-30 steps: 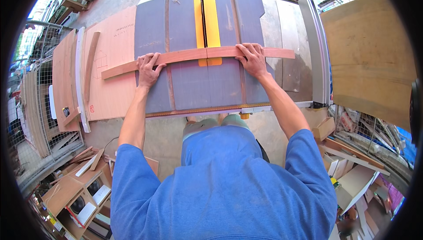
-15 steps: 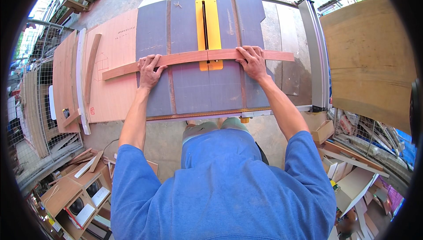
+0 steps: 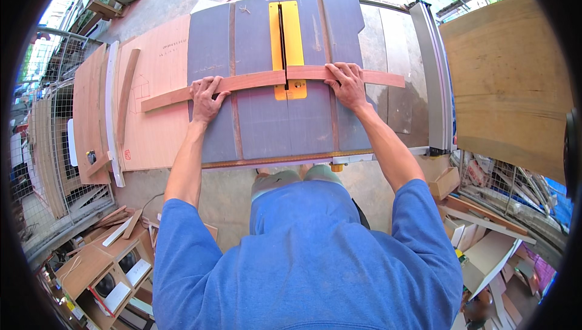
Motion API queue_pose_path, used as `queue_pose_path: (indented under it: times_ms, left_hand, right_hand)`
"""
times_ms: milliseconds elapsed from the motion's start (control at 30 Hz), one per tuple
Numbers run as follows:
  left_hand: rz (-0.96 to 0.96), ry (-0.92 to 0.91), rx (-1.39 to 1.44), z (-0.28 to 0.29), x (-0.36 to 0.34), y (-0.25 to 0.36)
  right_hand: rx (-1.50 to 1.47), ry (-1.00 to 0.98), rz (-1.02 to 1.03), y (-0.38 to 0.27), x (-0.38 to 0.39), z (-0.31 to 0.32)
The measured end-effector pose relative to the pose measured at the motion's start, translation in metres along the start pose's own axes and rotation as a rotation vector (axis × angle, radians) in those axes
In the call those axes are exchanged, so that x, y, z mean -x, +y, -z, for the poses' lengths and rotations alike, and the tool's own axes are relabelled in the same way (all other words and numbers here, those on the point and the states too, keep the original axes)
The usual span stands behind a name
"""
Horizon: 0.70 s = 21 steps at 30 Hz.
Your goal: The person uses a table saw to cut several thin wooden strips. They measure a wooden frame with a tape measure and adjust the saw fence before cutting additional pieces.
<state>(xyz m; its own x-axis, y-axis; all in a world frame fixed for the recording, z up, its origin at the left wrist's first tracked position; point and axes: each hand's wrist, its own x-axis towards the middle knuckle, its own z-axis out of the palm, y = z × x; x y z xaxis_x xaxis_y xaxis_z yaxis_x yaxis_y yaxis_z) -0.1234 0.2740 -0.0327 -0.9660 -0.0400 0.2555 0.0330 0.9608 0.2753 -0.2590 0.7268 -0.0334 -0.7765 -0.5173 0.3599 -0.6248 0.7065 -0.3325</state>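
A reddish wooden strip lies crosswise on the grey table saw top (image 3: 260,124), parted at the slot of the yellow insert plate (image 3: 293,39). My left hand (image 3: 207,96) is closed over the left piece (image 3: 254,80), thumb along its near edge. With fingers over its far edge, my right hand (image 3: 347,84) grips the right piece (image 3: 310,73). The right piece sits slightly farther from me than the left, with a narrow dark gap between their ends. The left piece reaches onto a pale wooden panel. Whether the blade stands in the slot is hard to make out.
On the pale panel (image 3: 160,63) at left lie another wooden strip (image 3: 128,87) and a long white bar (image 3: 110,112). A grey metal fence rail (image 3: 433,75) stands at right, beside a large plywood sheet (image 3: 509,81). Offcuts (image 3: 115,227) and scrap boards crowd the floor at both sides.
The two pieces now show a clearer gap and offset at the slot; the right piece has shifted slightly away from me. My hands keep their grips, almost unmoved.
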Motion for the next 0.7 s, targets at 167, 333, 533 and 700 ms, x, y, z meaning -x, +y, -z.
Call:
queue_pose_path:
  times_ms: [167, 333, 533, 700]
  left_hand:
    - [-0.035, 0.026, 0.012, 0.0, -0.002, -0.001]
    - [-0.005, 0.006, 0.041, 0.012, 0.016, -0.005]
    - [-0.098, 0.0, 0.006, 0.044, 0.078, -0.055]
    - [-0.193, -0.224, -0.128, 0.083, 0.097, -0.073]
  right_hand:
    - [-0.041, 0.008, 0.03, 0.006, -0.001, 0.001]
    - [-0.087, -0.056, 0.05, 0.014, 0.02, 0.024]
    - [-0.111, -0.11, 0.137, -0.022, 0.095, 0.053]
    - [-0.267, -0.234, -0.054, -0.122, 0.123, 0.095]
